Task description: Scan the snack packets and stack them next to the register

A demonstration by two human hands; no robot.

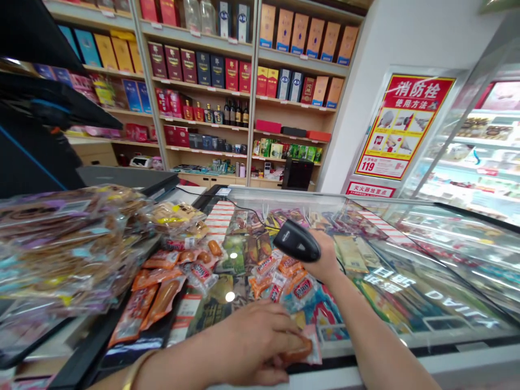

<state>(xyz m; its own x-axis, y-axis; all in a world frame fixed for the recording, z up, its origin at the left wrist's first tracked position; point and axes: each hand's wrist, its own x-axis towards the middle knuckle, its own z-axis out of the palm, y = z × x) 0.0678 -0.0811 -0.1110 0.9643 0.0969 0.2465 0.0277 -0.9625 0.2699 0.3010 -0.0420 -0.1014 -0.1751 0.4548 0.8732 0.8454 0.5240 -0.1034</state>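
My right hand [323, 257] is wrapped round a black barcode scanner [297, 241], which points left above the freezer's glass top. A thin cable trails away from it. Low in front, my left hand [255, 338] grips a packaged sausage [297, 351] whose clear and pinkish wrapper sticks out past the fingers. Just beyond that hand lies a small pile of wrapped sausages [280, 279] in orange and clear packets. More sausage packets [162, 287] are heaped to the left, by the counter's edge.
A large stack of flat plastic-wrapped snack packs [73, 249] fills the left counter. Behind it stands a dark monitor [32, 108]. The glass-topped freezer [406, 346] stretches to the right, with ice-cream packs inside. Shelves of boxed bottles [203, 67] line the back wall.
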